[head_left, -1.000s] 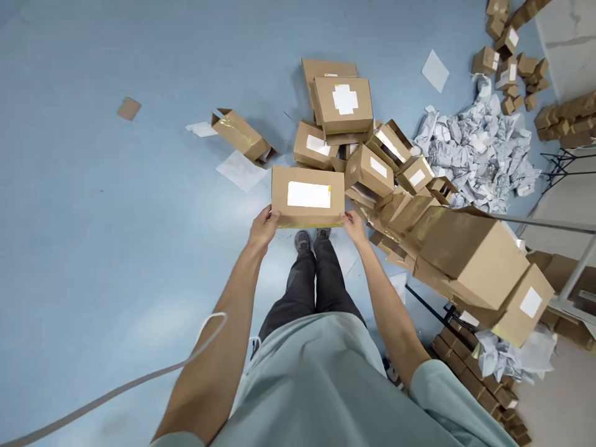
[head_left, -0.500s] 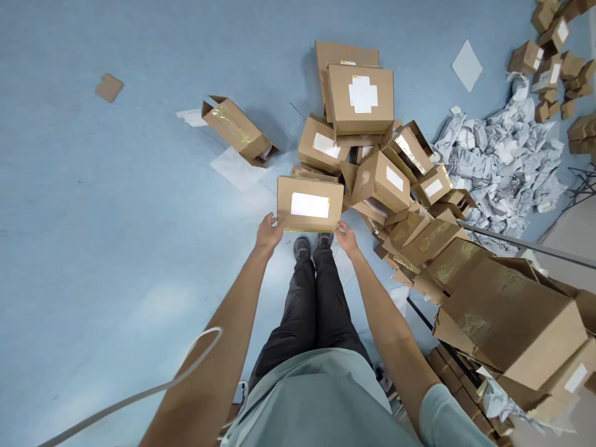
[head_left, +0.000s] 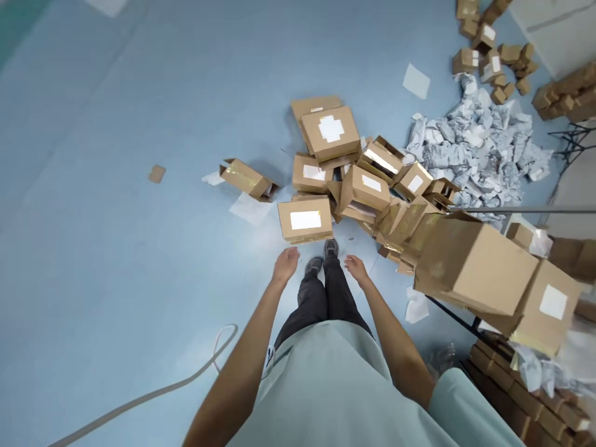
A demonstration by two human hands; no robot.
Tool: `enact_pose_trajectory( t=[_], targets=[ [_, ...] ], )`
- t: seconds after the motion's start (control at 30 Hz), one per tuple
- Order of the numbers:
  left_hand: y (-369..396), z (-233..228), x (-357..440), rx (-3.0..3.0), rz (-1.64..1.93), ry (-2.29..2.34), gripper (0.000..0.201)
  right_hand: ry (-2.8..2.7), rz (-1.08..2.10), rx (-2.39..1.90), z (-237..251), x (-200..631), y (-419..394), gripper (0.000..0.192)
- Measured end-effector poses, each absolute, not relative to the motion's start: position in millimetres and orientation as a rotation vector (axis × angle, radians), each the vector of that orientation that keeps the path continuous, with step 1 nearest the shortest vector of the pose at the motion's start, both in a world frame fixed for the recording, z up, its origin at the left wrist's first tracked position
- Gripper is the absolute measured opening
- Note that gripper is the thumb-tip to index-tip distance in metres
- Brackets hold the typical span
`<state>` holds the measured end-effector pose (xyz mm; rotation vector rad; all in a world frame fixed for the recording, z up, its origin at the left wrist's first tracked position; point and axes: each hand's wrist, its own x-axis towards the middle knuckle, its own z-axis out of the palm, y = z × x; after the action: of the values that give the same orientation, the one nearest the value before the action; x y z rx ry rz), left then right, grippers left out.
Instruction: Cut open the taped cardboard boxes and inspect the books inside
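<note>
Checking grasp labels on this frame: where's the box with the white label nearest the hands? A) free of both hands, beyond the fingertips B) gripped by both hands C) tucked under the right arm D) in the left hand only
A: the labelled box sits beyond both open hands, with a gap of blue floor showing between it and the left hand and the right hand; neither touches it.

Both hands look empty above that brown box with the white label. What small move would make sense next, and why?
Probably turn right toward the brown cardboard boxes stacked on the rack: both the left hand and right hand are open, and the labelled brown cardboard box is apart from them at the pile's edge.
</note>
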<state>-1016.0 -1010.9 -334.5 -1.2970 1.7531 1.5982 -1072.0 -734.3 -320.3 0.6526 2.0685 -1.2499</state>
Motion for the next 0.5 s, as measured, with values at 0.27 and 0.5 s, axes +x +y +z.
enact_pose_trajectory(
  t=[0.27, 0.5],
  targets=[
    [-905, -215, -989, -0.52, 1.702, 1.815, 0.039, 2.016, -1.591, 1.108, -168, -934, -660, 0.071],
    [-760, -133, -941, 0.124, 1.557, 1.664, 0.066, 2.08, -1.995, 1.674, -94, -760, -617, 0.101]
  ],
)
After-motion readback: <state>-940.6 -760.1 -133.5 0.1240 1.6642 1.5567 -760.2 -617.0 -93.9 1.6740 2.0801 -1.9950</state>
